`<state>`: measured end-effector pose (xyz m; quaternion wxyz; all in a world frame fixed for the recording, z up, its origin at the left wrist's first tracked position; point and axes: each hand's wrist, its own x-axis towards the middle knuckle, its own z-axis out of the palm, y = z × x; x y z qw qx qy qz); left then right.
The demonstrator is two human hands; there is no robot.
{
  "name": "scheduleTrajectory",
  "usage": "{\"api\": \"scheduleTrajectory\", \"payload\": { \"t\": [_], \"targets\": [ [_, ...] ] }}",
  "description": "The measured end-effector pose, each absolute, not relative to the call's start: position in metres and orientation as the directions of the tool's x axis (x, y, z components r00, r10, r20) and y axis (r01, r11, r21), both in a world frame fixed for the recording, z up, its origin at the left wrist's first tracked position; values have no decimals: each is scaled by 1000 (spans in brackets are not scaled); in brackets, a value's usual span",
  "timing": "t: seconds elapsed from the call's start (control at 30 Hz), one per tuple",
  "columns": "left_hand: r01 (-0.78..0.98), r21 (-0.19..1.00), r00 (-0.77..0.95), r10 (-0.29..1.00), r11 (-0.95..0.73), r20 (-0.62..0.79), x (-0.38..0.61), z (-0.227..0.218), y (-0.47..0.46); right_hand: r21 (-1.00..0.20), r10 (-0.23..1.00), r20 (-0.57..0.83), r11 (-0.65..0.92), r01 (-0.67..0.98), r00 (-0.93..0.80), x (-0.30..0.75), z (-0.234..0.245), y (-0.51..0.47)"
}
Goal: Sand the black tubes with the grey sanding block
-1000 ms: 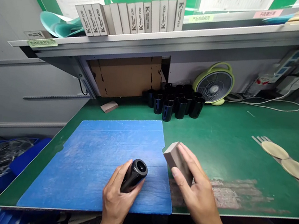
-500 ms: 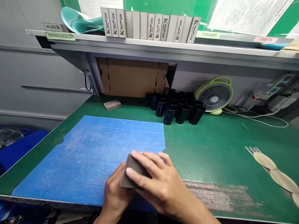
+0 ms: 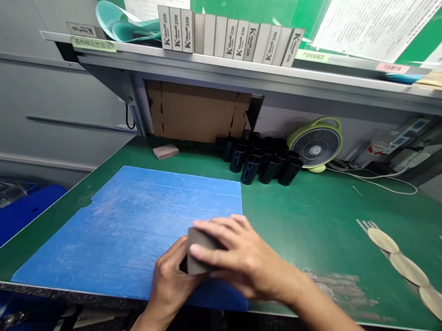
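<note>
My right hand (image 3: 234,254) grips a grey-brown sanding block (image 3: 202,246), thumb along its near face and fingers over the top. Just left of it, my left hand (image 3: 173,278) is closed, touching or very near the block's lower edge. A dark rim shows between the left fingers and the block, but most of what that hand holds is hidden, so I cannot make it out. Both hands are over the near right part of a blue board (image 3: 131,224) on the green table.
Several black cups (image 3: 250,169) stand at the back, beside a green fan (image 3: 316,147). A loose block (image 3: 165,151) lies behind the board. Upright blocks marked 220 (image 3: 230,38) line the shelf. Pale oval pieces and forks (image 3: 410,269) lie at right. A blue bin (image 3: 22,223) is at left.
The right hand and block have shifted slightly and tilted against the left hand, uncovering a dark rim. The camera view has moved a little. Both grips stay closed.
</note>
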<state>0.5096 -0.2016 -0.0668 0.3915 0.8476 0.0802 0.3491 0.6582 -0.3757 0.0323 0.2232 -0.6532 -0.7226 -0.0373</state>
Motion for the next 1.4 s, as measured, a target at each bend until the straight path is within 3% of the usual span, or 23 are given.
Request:
{"api": "scheduleTrajectory", "payload": {
  "t": [0.07,0.17,0.27,0.33,0.4,0.5,0.57,0.67,0.77,0.9,1.2,1.4],
  "targets": [
    [-123,722,749,413,-681,517,509,-65,-202,-327,924,371,41,944,88,677,34,-392],
    [-124,712,747,408,-691,526,508,-65,-201,-569,823,383,-148,809,420,701,40,-420],
    [-116,705,733,418,-699,536,507,-67,-201,-694,744,423,-100,713,517,703,43,-425],
    [-101,699,731,424,-708,535,507,-68,-201,-617,763,485,-47,786,427,693,42,-410],
    [-101,695,732,420,-712,536,507,-68,-201,-436,828,517,35,899,218,679,40,-387],
    [-116,702,722,426,-703,545,507,-67,-202,-164,907,402,204,965,-124,663,43,-361],
    [-102,700,720,433,-707,542,508,-67,-203,-106,928,320,233,967,-189,660,49,-354],
    [-101,685,731,413,-722,543,510,-68,-204,-97,943,299,183,978,-147,663,57,-356],
    [-119,698,719,423,-707,551,511,-69,-204,-91,940,264,245,965,-214,667,60,-356],
    [-94,702,717,441,-705,539,511,-69,-204,-125,956,250,188,974,-152,670,63,-352],
    [-89,738,731,460,-669,505,512,-68,-203,-130,947,248,240,962,-203,662,63,-349],
    [-106,743,734,452,-661,507,509,-69,-201,-204,950,256,237,950,-182,670,55,-349]
  ]
}}
